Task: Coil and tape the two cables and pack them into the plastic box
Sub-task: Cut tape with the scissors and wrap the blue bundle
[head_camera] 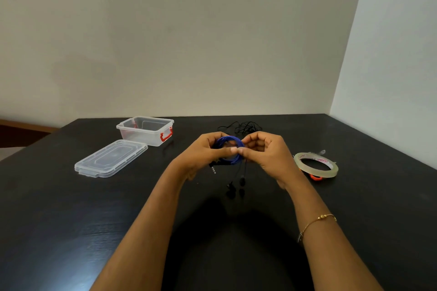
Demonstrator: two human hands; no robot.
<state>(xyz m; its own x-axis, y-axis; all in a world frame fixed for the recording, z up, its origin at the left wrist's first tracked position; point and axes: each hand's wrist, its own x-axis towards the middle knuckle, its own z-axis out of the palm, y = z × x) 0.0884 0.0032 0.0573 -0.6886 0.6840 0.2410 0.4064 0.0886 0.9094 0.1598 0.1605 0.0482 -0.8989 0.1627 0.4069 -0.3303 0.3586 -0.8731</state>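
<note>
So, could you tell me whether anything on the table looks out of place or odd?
Nothing looks damaged or spilled. The black cable lies in a loose tangle behind the hands, and the plastic box stands open with its lid flat beside it, as this task would leave them.

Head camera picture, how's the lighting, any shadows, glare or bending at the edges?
Head view: soft, even light; a broad dark shadow of the person falls on the black table between the forearms. Faint sheen on the clear lid and tape roll, no harsh glare. Wide-angle bending tilts the wall corner at right. Left hand and right hand look slightly soft.
</note>
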